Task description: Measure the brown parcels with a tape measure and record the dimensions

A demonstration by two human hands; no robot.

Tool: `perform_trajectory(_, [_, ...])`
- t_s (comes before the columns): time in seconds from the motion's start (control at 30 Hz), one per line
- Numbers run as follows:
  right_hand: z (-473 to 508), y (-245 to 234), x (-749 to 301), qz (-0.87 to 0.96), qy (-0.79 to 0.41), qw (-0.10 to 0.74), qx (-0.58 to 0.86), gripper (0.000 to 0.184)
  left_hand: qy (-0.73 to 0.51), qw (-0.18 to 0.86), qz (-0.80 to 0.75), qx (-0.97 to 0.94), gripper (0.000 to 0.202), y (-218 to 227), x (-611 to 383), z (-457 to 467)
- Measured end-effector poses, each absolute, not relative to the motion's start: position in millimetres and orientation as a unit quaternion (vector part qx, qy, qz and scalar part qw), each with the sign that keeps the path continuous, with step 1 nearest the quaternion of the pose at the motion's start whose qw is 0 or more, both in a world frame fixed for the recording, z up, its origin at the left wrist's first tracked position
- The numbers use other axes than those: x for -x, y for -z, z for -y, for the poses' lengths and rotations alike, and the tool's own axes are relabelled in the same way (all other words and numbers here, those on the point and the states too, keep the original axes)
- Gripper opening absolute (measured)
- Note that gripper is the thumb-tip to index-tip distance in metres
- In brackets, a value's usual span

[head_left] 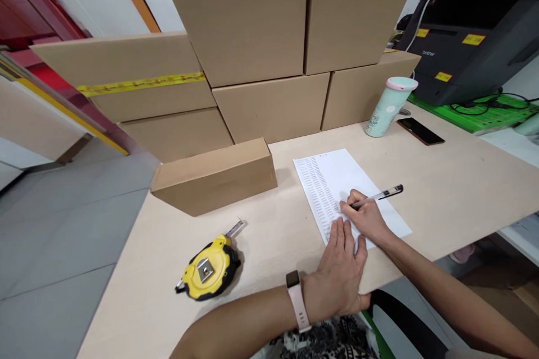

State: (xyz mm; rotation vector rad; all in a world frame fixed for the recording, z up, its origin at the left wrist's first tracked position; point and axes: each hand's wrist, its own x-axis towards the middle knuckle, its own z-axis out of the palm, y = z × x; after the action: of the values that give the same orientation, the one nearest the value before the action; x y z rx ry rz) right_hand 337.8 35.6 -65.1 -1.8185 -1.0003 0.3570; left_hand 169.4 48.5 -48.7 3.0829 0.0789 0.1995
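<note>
Pinched in the fingers of my right hand [367,217] is a pen [386,193] with a clear barrel and a dark cap end. Its tip is hidden by my fingers, low over a white sheet of paper [353,174] that carries columns of small print on its left side. My left hand [340,266] lies flat with its fingers stretched over the sheet's lower edge, holding nothing. A pale pink watch [298,303] is on the left wrist. Left of the paper, a yellow and black tape measure [209,269] lies with a short bit of blade out.
A long narrow cardboard box [219,179] lies on the table [269,235]. Stacked larger cartons [269,106] stand behind it like a wall. At the back right are a mint tumbler [385,109], a phone [421,130] and a black printer [467,39] with cables.
</note>
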Motion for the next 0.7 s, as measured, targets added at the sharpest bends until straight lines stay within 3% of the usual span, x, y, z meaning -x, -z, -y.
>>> perform_trajectory(0.7, [-35.7,64.4,-338.3,0.408,-0.137,0.494,0.756,0.032,-0.083,-0.001,-0.031,-0.996,0.096,51.2,-169.8,-48.6])
